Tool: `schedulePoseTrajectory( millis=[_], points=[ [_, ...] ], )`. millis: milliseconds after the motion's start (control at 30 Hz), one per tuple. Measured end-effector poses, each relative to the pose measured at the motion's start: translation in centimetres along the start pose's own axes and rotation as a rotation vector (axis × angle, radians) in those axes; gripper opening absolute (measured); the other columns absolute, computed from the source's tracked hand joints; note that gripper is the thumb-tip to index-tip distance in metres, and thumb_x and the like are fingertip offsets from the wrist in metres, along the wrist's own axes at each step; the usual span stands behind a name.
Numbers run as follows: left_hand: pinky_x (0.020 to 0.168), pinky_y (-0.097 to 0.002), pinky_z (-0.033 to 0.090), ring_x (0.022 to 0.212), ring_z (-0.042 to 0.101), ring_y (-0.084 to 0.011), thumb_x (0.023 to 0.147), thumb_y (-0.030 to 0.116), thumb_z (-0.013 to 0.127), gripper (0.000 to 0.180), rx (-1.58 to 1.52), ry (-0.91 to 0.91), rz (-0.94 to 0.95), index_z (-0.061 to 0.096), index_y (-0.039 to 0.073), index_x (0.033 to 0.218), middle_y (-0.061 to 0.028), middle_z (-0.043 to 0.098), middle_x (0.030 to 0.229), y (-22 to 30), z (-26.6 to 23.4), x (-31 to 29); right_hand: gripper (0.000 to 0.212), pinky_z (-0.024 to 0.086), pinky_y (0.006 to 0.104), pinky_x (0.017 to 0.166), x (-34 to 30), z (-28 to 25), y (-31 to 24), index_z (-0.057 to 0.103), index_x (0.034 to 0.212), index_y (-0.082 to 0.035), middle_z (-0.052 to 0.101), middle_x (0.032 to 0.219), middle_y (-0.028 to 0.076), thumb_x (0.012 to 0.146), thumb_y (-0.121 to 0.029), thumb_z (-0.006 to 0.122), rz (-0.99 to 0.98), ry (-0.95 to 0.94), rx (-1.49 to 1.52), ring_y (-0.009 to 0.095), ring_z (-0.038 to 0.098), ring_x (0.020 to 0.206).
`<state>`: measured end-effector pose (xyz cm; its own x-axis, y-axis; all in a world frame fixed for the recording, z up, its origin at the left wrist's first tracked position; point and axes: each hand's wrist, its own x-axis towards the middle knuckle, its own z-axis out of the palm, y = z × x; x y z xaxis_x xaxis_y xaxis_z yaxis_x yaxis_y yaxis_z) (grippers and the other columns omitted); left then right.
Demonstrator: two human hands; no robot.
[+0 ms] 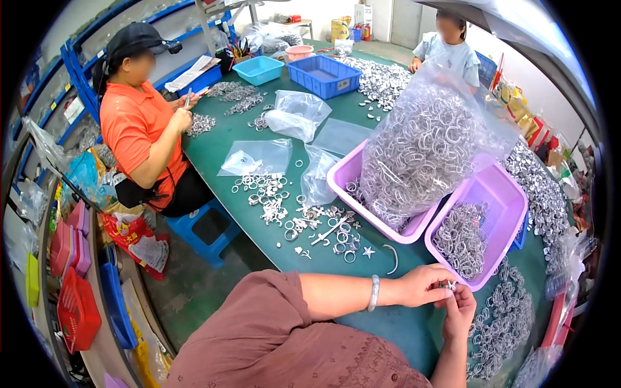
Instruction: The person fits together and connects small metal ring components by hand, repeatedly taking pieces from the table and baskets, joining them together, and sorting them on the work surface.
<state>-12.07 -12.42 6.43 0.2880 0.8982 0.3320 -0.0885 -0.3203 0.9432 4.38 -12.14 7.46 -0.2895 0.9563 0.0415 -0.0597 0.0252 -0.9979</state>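
Note:
Close together at the table's near edge, my left hand [422, 286] and my right hand [460, 309] both pinch one small silver metal piece [450, 284]. Its exact kind is too small to make out, and fingertips hide part of it. Just beyond my hands stands a purple basket [511, 240] with a heap of silver rings [463, 239] in it. To the right of my right hand many loose rings [504, 320] are spread on the table. Left of my hands lie a curved metal strip [392, 260], a star-shaped piece [369, 252] and assorted rings and charms [333, 226].
A second purple basket [343, 182] holds a bulging clear bag of rings [420, 149]. Flat clear bags [255, 157] and a blue crate [323, 75] lie farther along the green table [210, 165]. One co-worker [139, 123] sits at the left, another [447, 52] at the far end.

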Motion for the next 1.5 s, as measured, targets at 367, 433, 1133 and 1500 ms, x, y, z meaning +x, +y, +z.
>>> schedulePoseTrajectory(
  millis=[367,433,1133,1500],
  points=[
    [0.067,-0.0292,0.047,0.078,0.057,-0.0186,0.08,0.005,0.056,0.024,0.075,-0.027,0.114,0.054,-0.001,0.104,-0.0109,0.052,0.094,-0.8,0.0,0.4,0.016,0.045,0.0192,0.063,0.2,-0.2,1.1,0.052,0.099,0.003,0.059,0.086,0.005,0.084,-0.003,0.054,-0.101,0.003,-0.099,0.008,0.055,0.072],
    [0.067,-0.029,0.047,0.077,0.057,-0.0184,0.08,0.005,0.057,0.025,0.109,-0.006,0.153,0.054,-0.001,0.104,-0.0111,0.052,0.094,-1.4,-0.1,0.7,0.016,0.044,0.0192,0.063,0.4,-0.2,1.2,0.052,0.099,0.003,0.059,0.085,0.005,0.084,-0.002,0.054,-0.107,-0.004,-0.122,0.008,0.054,0.071],
    [0.056,-0.0239,0.041,0.063,0.048,-0.009,0.081,0.011,0.058,0.014,0.075,0.035,0.083,0.055,0.004,0.094,-0.0024,0.05,0.078,-1.8,0.4,2.3,0.011,0.043,0.0199,0.061,2.0,-2.3,2.0,0.055,0.09,0.002,0.057,0.075,0.002,0.079,0.004,0.054,-0.234,0.032,-0.312,0.007,0.052,0.066],
    [0.071,-0.0215,0.046,0.078,0.053,-0.0066,0.081,0.002,0.058,0.031,-0.02,0.046,0.059,0.051,0.002,0.111,-0.002,0.055,0.089,-7.9,3.6,8.6,0.017,0.048,0.0255,0.065,7.1,-9.8,4.4,0.059,0.093,-0.001,0.063,0.079,0.008,0.076,0.0,0.06,-0.438,0.007,-0.489,0.013,0.06,0.07]
  ],
)
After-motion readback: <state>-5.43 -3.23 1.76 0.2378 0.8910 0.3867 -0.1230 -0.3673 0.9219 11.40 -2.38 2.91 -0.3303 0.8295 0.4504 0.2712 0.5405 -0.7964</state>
